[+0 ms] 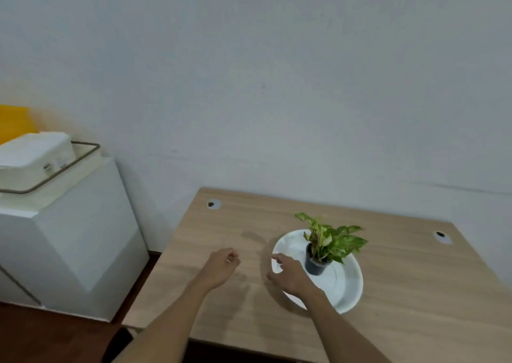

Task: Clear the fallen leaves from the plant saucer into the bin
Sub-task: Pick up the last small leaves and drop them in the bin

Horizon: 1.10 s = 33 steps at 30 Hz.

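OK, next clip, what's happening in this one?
A person stands at a wooden table with a small potted plant sitting on a white saucer. The right hand reaches over the saucer's left rim, fingers spread, close beside the pot. The left hand hovers over the bare table, loosely curled with something small and pale pinched at the fingertips; whether that is a leaf is unclear. No fallen leaves show on the visible part of the saucer, and no bin is clearly in view.

Two bare forearms, no sleeves, and left hand (pixel 221 265) and right hand (pixel 291 275) ungloved
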Motion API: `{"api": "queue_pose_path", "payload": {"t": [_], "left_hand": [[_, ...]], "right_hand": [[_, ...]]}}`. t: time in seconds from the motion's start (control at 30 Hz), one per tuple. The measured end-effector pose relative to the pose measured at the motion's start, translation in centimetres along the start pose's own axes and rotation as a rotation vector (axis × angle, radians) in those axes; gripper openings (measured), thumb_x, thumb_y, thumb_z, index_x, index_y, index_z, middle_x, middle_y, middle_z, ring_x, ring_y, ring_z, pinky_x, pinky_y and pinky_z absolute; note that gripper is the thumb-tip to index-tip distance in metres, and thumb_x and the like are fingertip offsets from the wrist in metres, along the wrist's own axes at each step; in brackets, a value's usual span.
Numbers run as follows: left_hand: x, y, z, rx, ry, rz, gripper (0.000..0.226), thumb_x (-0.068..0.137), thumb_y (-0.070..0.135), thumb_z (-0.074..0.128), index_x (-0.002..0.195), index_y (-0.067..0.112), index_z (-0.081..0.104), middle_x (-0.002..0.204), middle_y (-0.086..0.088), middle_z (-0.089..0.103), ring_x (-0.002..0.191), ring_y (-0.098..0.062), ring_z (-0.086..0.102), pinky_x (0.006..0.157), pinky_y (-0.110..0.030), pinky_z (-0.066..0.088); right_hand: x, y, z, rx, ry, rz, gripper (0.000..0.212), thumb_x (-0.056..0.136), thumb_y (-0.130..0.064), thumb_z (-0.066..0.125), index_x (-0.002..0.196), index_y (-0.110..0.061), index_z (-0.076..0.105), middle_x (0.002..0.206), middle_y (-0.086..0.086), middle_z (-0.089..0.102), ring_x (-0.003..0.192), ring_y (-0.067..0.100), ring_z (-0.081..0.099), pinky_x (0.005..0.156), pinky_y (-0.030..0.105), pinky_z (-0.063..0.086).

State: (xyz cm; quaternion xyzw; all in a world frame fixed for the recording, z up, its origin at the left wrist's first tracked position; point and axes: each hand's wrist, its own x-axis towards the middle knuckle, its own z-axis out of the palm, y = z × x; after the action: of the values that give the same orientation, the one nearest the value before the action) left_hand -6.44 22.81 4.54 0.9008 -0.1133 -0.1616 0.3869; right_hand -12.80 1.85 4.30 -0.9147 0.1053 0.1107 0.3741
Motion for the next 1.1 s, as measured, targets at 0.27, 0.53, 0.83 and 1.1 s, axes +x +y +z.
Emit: {"api": "queue_pose_path", "payload": {"t": [0.27,0.53,0.83,1.1], "left_hand": [[1.6,1.4,10.2,-0.115,0.067,-0.196,0.006,0.083,0.017,0.06,0.08,0.012,0.061,0.083,-0.003,0.067,0.084,-0.02,0.062,0.072,-0.026,0.043],[5.1,1.1,14.7,-0.232,0.108,-0.343,0.024,0.079,0.023,0.069,0.077,0.0,0.07,0.081,-0.015,0.073,0.081,-0.028,0.068,0.071,-0.034,0.05],[7.7,2.0,16.6,-0.652,0.054,-0.512,0.009,0.087,0.002,0.063,0.093,-0.004,0.064,0.075,-0.016,0.067,0.058,-0.026,0.065,0.061,-0.039,0.061],[8.3,1.7,17.2,-0.662,0.059,-0.518,0.008,0.083,0.0,0.067,0.09,-0.004,0.066,0.084,-0.02,0.071,0.073,-0.032,0.072,0.063,-0.038,0.062]], "right_hand": [[-0.4,11.3,-2.0,-0.132,-0.047,0.128,0.041,0.09,-0.034,0.056,0.128,-0.019,0.055,0.133,0.002,0.057,0.122,0.023,0.049,0.1,0.032,0.041],[2.1,15.2,-1.2,-0.207,-0.048,0.104,0.05,0.087,-0.029,0.06,0.135,-0.022,0.049,0.135,0.003,0.055,0.124,0.021,0.048,0.103,0.031,0.04],[4.9,16.0,0.0,-0.378,-0.065,-0.044,0.057,0.084,-0.03,0.064,0.137,-0.021,0.045,0.138,-0.001,0.049,0.125,0.022,0.043,0.098,0.038,0.043],[6.0,17.0,0.8,-0.518,-0.051,-0.193,0.031,0.09,-0.019,0.057,0.121,-0.013,0.059,0.117,0.009,0.056,0.112,0.026,0.049,0.089,0.039,0.049]]}}
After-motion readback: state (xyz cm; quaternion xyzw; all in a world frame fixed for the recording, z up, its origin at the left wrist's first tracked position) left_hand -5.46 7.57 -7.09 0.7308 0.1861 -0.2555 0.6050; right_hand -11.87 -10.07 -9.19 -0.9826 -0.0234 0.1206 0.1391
